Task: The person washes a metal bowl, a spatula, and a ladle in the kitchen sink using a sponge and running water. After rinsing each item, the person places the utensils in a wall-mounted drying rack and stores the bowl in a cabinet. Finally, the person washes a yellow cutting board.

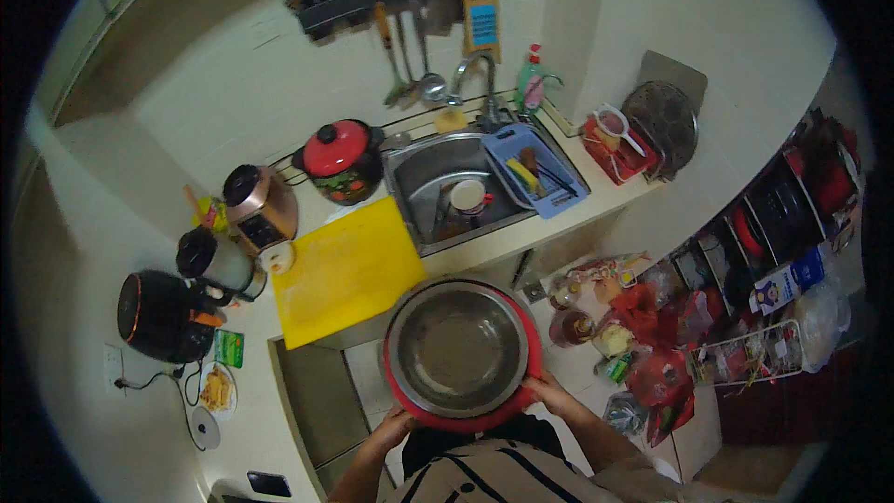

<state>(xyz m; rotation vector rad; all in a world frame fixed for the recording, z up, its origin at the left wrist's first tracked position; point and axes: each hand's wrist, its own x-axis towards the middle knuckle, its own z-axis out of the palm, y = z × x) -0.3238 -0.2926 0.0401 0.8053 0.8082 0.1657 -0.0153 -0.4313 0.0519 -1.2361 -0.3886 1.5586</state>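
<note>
A stainless steel bowl [457, 346] sits nested in a wider red basin [482, 423] in front of my body. My left hand [396, 427] grips the near left rim of the basin, and my right hand [548, 392] grips its near right side. The stack is held up off the counter, with the floor showing below it. No food is visible inside the steel bowl. My fingers under the basin are hidden. Just beyond the stack, a yellow cutting board [349, 269] lies on the counter.
Beyond is a steel sink [436, 181] with a cup [468, 195] inside and a blue draining tray [541, 178] across its right side. A red-lidded pot [342, 161], a blender base [262, 206] and a black air fryer [164, 314] line the counter. Bagged groceries [656, 363] crowd the right floor.
</note>
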